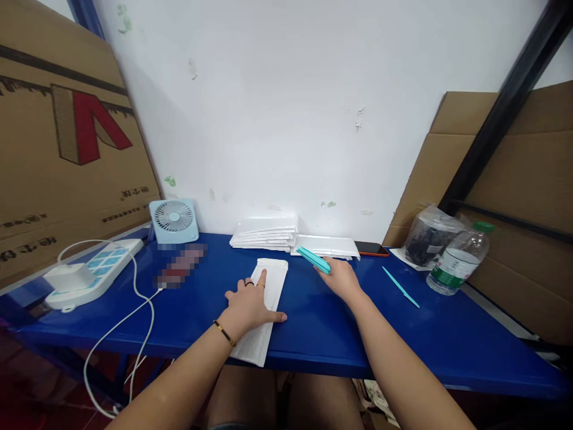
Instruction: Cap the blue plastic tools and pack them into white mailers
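Observation:
My left hand (253, 307) lies with its fingers spread on a long white padded envelope (274, 283), pressing it flat to the blue table. The envelope's near end reaches the table's front edge. To the right, my right hand (342, 278) is closed round a long, flat teal object (314, 260), perhaps several thin sticks held together. Its far end points up and left, toward the white envelopes at the wall. My fingers hide its near end. A single thin teal stick (400, 286) with a narrower tip rests on the table farther right.
Against the wall are a stack of white envelopes (264, 233), another flat white pile (324, 245) and a phone (371, 248). A small fan (174, 221), power strip (105, 272) and white cable occupy the left. A plastic bottle (459, 263) and bagged dark item (425, 239) stand right.

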The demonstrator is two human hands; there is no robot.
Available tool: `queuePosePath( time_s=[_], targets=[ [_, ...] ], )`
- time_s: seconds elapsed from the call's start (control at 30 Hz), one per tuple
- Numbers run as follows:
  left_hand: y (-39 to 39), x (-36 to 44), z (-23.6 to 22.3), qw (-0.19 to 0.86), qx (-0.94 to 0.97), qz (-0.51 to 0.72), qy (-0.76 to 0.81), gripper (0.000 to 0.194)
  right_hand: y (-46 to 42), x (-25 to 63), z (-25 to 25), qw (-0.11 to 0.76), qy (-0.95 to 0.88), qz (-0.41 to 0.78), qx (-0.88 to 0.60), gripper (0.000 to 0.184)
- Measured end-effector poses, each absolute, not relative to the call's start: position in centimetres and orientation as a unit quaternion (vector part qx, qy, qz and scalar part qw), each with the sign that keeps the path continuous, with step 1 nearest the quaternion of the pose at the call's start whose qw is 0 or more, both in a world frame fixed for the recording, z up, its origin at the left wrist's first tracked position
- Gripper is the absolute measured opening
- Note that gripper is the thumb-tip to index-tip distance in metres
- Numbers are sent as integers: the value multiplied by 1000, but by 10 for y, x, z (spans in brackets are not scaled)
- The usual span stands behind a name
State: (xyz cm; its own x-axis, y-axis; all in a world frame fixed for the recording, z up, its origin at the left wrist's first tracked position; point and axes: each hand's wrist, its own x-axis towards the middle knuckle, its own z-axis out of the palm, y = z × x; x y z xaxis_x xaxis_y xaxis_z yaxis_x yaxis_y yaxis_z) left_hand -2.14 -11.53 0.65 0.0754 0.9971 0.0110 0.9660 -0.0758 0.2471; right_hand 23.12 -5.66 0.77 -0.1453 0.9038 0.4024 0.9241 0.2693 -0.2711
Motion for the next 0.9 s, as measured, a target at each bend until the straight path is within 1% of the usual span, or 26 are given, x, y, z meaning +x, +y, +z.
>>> queuePosePath(
  time_s=[0.07, 0.17, 0.23, 0.3, 0.4, 0.47, 0.57, 0.63, 0.7, 0.8, 0.83, 0.9],
  targets=[
    [-110, -19, 10, 94, 747, 78, 653, 109, -59, 239, 13, 182, -767, -67, -612, 18],
    [-100, -28, 15, 131, 778, 52, 612, 115, -64, 253, 19, 99, -777, -102, -613, 14],
    [-93, -35, 16, 148, 782, 38, 604, 120, -67, 261, 22, 58, -787, -110, -604, 12],
    [-87, -38, 14, 142, 779, 44, 609, 119, -70, 264, 23, 33, -797, -116, -592, 11],
    [-80, -37, 10, 120, 795, 69, 591, 110, -73, 262, 24, 18, -808, -128, -575, 12],
    [-78, -34, 9, 99, 824, 83, 552, 95, -73, 259, 25, 12, -814, -137, -565, 12],
    [-78, -32, 12, 71, 844, 104, 521, 69, -74, 256, 28, -5, -821, -152, -550, 12],
    [-81, -29, 16, 58, 837, 130, 528, 58, -74, 254, 32, -20, -824, -164, -541, 11],
    [-84, -25, 21, 68, 831, 152, 530, 51, -75, 250, 41, -31, -829, -179, -528, 12],
    [-90, -12, 28, 118, 823, 174, 528, 47, -77, 238, 63, -39, -847, -202, -490, 13],
    [-92, -6, 30, 129, 821, 182, 525, 50, -78, 232, 72, -39, -854, -207, -475, 13],
    [-95, 8, 33, 130, 824, 207, 511, 62, -80, 219, 90, -41, -865, -206, -456, 13]
  ],
)
